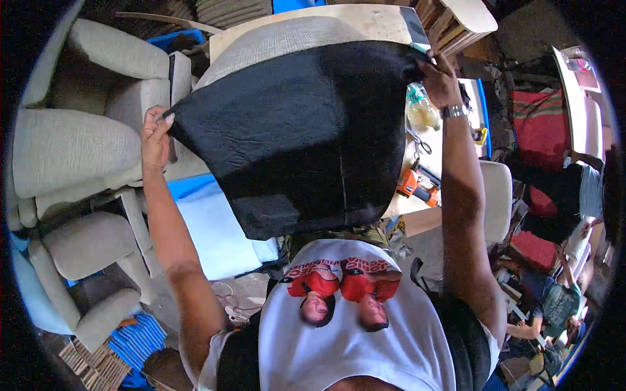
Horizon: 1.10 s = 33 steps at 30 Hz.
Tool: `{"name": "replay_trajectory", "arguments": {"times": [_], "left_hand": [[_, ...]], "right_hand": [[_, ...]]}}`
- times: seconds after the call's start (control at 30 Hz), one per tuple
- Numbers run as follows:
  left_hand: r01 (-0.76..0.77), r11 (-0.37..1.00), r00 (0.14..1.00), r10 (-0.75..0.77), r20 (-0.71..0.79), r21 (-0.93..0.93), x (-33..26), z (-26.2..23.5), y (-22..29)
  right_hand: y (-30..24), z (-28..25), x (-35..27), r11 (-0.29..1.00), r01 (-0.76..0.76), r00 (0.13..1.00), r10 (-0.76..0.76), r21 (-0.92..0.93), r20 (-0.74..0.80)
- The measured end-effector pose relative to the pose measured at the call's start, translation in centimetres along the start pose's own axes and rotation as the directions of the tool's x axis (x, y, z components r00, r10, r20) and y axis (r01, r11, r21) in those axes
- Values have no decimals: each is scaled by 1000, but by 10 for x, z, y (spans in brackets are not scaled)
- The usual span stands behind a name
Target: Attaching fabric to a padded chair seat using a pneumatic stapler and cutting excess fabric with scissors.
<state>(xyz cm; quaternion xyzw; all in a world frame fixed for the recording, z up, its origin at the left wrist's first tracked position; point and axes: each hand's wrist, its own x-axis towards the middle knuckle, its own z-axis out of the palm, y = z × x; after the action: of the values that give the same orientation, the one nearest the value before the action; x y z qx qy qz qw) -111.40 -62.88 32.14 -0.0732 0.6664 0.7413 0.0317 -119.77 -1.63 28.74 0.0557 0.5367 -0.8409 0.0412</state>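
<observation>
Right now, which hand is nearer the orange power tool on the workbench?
Right. The right hand grips the black fabric corner just above the orange power tool; the left hand holds the opposite corner, far across the sheet.

Only one view is given: a head-worn fisheye pointed steeply down, close over the raised arms and black fabric (300, 137), edges bent, workshop floor squeezed around the rim.

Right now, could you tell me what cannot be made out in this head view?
- Worktable top: mostly hidden by the black fabric sheet.
- Left hand and right hand: fingertips hidden behind the sheet's corners.
- Orange power tool: partly hidden by the sheet's edge.
</observation>
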Motion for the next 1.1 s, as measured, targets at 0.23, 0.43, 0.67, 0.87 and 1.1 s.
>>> {"name": "replay_trajectory", "arguments": {"times": [0.23, 0.43, 0.67, 0.87, 1.1], "left_hand": [[-111, 990, 988, 100, 118, 92, 22, -21, 0], [-28, 985, 999, 24, 27, 172, 13, -11, 1], [-117, 980, 993, 114, 31, 162, 4, -18, 0], [-110, 986, 994, 107, 35, 123, -19, 2, 12], [-93, 795, 990, 138, -28, 600, -41, 8, 23]], "right_hand": [[0, -27, -18, 990, 3, 990, 17, -142, 138], [-18, -9, -18, 946, 66, 966, 19, -319, 256], [-26, -1, -35, 869, 164, 975, -70, -466, 213], [-42, 24, -59, 642, 233, 972, -131, -730, 196], [-40, 3, -79, 320, 210, 977, -30, -924, 212]]}}
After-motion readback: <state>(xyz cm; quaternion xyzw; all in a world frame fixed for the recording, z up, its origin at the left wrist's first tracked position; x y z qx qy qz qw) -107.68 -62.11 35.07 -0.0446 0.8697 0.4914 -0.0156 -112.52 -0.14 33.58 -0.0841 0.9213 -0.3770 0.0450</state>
